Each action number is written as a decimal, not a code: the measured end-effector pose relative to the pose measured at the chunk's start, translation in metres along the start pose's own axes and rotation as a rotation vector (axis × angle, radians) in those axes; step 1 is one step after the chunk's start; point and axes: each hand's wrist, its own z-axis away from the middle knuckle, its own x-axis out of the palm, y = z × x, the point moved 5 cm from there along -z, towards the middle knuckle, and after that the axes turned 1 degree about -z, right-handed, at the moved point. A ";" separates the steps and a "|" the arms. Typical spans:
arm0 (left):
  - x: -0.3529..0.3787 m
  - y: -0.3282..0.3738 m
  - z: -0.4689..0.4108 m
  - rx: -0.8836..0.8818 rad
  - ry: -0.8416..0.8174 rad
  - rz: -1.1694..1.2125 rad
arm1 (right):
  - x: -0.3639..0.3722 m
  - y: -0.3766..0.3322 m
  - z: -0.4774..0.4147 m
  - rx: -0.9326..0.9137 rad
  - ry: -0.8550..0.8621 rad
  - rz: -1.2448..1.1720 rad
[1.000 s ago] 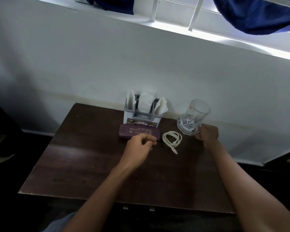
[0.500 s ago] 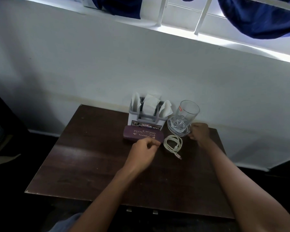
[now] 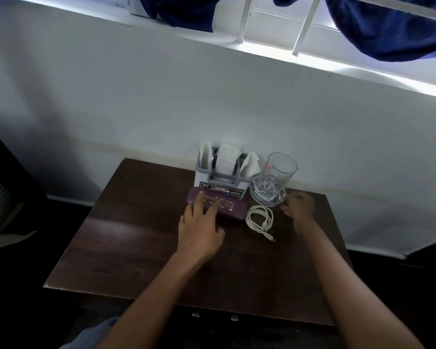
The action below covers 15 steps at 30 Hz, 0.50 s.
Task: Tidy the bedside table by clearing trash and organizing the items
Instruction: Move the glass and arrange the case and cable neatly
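— Well, where's the left hand (image 3: 199,229)?

— Flat, fingers spread, tips lying on the purple case (image 3: 215,206) in front of the white box (image 3: 218,181) stuffed with papers (image 3: 227,158).

— And the right hand (image 3: 298,206)?

— Loosely curled beside the glass (image 3: 275,180), holding nothing; it's blurred, so I can't tell whether it touches the base.

— The cable (image 3: 259,220)?

— Coiled on the table (image 3: 136,243) between the two hands, just beside the case's right end.

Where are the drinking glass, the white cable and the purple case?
drinking glass (image 3: 277,176), head view, on its clear side wall
white cable (image 3: 258,217), head view, on the coiled loop
purple case (image 3: 233,210), head view, on its lid right of the fingers
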 end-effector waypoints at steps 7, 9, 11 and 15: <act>0.012 -0.017 -0.015 0.191 -0.035 -0.383 | 0.007 0.021 0.049 -0.068 -0.013 0.115; 0.019 -0.014 -0.016 0.202 -0.074 -0.429 | 0.011 0.017 0.057 -0.117 -0.027 0.244; 0.022 -0.011 -0.016 0.174 -0.069 -0.436 | 0.015 0.015 0.062 -0.139 -0.042 0.317; 0.023 -0.004 -0.013 0.121 -0.048 -0.406 | 0.013 0.011 0.068 -0.136 -0.005 0.346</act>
